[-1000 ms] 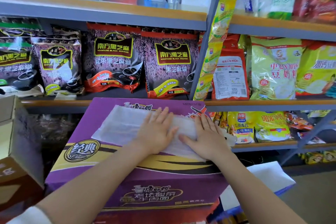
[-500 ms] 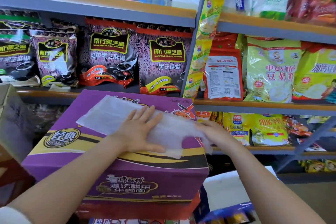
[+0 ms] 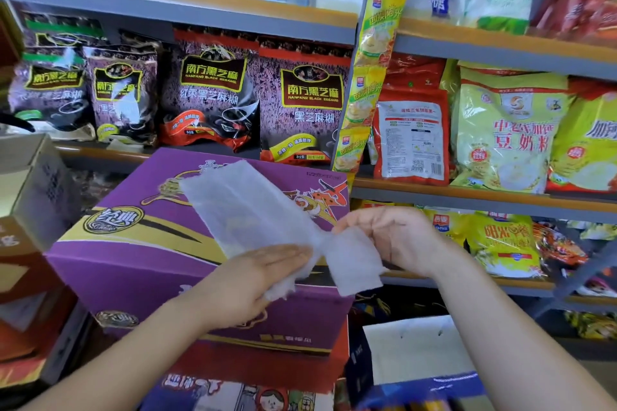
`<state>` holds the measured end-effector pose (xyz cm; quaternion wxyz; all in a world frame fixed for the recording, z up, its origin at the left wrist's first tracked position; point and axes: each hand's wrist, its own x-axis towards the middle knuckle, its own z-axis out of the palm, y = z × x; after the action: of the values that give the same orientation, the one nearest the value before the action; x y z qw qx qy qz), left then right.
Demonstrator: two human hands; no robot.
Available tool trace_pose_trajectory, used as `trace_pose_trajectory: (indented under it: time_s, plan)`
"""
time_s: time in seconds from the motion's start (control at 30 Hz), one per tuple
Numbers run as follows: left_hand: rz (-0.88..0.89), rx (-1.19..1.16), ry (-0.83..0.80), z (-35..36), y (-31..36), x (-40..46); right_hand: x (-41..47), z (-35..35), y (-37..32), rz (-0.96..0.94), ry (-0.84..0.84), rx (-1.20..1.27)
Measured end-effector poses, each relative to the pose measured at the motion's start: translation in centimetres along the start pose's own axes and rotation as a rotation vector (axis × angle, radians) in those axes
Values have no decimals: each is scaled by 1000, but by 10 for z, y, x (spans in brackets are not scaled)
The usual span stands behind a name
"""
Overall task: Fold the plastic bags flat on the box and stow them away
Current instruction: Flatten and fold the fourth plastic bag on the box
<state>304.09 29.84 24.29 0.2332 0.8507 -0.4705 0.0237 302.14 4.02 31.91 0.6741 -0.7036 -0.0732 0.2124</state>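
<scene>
Here we hold a translucent white bag (image 3: 247, 210) above a purple box (image 3: 140, 243), in front of shop shelves (image 3: 200, 15) of packets. Our left hand (image 3: 253, 280) grips the bag near its middle, fingers under the film, thumb on top. Our right hand (image 3: 394, 237) pinches the short folded end, which hangs off the box's right edge. The film looks very light, limp and slippery, so we judge it best held at the crease and pressed flat on the box.
</scene>
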Motion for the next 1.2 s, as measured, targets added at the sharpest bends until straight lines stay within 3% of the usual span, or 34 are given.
trace_pose_trajectory:
  time_s: [0.1,0.17,0.23,0.3,0.37,0.43,0.5,0.57,0.67,0.87,1.0,1.2]
  plan:
    - [-229,-522,40,-13,13,-2,9,9,-5,-111,106,10]
    - [-362,-835,106,-21,16,-3,20,20,-9,-158,229,-175]
    - [-478,-1047,168,-25,15,0,32,30,-12,-137,366,-312]
    - [-603,-1120,255,-28,15,2,46,38,-13,-81,428,-268]
    - [-650,-1002,333,-33,19,7,62,45,-10,0,426,-176]
    - [-617,-531,335,-36,16,9,80,50,-7,80,471,-217]
    - [-606,-165,340,-35,6,8,96,51,-3,106,534,-387]
    - [-618,-28,352,-36,-2,7,109,50,-3,133,558,-626]
    - [-613,90,361,-38,-12,8,126,52,-8,194,534,-838]
    - [-604,87,237,-44,-32,21,145,62,-15,253,558,-1123]
    - [-400,326,68,-49,-48,29,151,68,-15,363,589,-1241]
    - [-226,350,-106,-54,-80,51,167,71,-18,436,641,-1321]
